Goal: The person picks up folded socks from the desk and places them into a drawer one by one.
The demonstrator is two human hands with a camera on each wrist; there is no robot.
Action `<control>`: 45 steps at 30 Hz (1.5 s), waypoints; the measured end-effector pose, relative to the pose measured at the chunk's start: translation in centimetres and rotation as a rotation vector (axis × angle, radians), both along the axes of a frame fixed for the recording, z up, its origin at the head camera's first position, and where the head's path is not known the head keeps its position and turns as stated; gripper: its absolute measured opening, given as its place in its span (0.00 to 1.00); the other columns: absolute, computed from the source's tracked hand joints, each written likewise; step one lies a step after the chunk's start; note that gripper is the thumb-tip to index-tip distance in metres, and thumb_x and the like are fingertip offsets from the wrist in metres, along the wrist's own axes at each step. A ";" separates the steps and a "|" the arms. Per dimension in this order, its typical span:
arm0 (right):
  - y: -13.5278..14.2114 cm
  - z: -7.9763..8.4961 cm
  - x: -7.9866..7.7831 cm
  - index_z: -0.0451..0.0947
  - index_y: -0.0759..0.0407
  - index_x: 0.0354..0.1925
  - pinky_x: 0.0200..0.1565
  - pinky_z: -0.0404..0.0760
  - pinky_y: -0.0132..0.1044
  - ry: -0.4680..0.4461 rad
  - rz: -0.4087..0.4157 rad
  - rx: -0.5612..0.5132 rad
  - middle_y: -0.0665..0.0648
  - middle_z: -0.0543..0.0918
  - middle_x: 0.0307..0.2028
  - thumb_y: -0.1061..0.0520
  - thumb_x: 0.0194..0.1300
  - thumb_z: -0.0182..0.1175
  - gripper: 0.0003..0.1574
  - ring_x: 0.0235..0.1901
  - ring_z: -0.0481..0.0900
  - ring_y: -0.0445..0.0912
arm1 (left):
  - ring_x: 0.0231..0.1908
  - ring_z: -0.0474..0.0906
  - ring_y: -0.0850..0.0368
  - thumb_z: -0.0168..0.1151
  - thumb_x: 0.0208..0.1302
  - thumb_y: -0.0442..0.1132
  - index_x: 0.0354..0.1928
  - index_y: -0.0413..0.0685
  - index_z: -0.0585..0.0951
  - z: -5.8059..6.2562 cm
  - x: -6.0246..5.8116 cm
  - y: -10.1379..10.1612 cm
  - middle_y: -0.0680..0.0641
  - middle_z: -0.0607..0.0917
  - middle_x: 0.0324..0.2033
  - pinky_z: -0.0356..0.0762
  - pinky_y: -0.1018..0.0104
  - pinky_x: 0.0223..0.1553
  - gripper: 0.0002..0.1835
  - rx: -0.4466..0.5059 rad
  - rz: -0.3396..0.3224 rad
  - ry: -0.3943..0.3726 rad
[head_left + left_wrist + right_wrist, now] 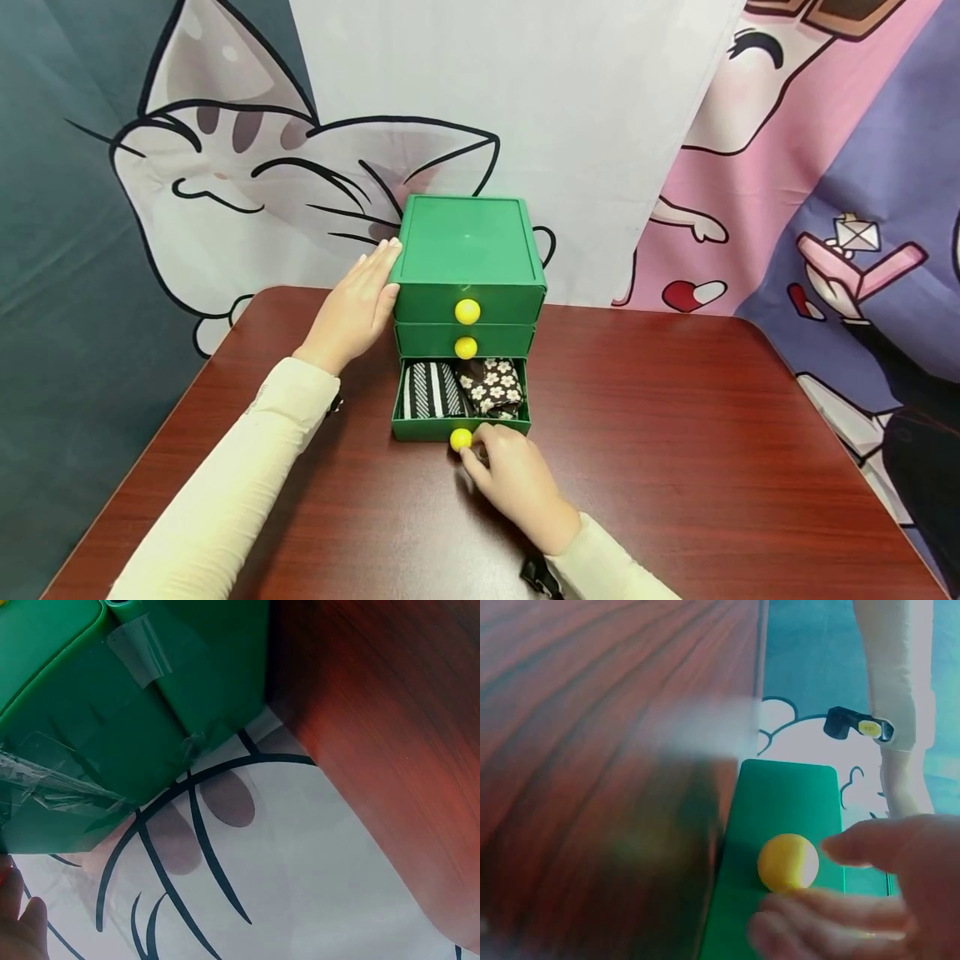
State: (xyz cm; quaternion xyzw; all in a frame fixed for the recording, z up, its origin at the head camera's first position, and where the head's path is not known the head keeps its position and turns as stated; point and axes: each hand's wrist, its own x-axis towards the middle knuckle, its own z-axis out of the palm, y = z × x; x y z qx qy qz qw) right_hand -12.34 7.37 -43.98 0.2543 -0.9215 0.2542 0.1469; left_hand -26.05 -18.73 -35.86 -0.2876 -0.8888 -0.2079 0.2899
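Note:
A green drawer cabinet (468, 250) with yellow ball knobs stands on the table. Its bottom drawer (423, 430) is pulled out and holds a black-and-white striped folded cloth (433, 392) and a black folded cloth with white flowers (492, 387). Against the cabinet's upper left side, my left hand (352, 308) rests with its fingers straight. My right hand (517, 479) is at the bottom drawer's yellow knob (788, 862). In the right wrist view the thumb stands a little apart from the knob, while the fingers lie close along its other side.
The brown table (675, 433) extends on both sides of the cabinet. Behind it hangs a printed cloth (562, 125) with cartoon animals. Clear tape (142, 649) crosses the cabinet's back. A black object (922, 475) stands at the far right.

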 end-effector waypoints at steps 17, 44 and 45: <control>-0.9 0.0 -2.8 0.70 0.57 0.20 0.18 0.71 0.40 -0.146 -0.091 0.071 0.49 0.68 0.16 0.52 0.67 0.69 0.24 0.15 0.68 0.44 | 0.75 0.59 0.43 0.48 0.78 0.37 0.76 0.33 0.61 0.0 0.0 0.2 0.36 0.65 0.74 0.50 0.51 0.77 0.29 0.006 -0.008 -0.016; -1.7 -1.4 -8.4 0.79 0.61 0.27 0.25 0.77 0.39 -0.251 -0.157 -0.098 0.51 0.78 0.19 0.52 0.71 0.64 0.17 0.20 0.74 0.45 | 0.74 0.60 0.41 0.46 0.79 0.39 0.75 0.32 0.62 -0.5 -0.3 -0.6 0.35 0.67 0.73 0.51 0.49 0.77 0.28 -0.058 -0.004 -0.016; -1.5 -1.5 -8.4 0.81 0.62 0.31 0.29 0.80 0.40 -0.260 -0.137 -0.110 0.53 0.81 0.23 0.53 0.71 0.64 0.15 0.23 0.77 0.46 | 0.74 0.60 0.41 0.46 0.80 0.40 0.75 0.32 0.62 -0.5 -0.3 -0.6 0.36 0.67 0.73 0.51 0.49 0.77 0.28 -0.056 -0.004 -0.019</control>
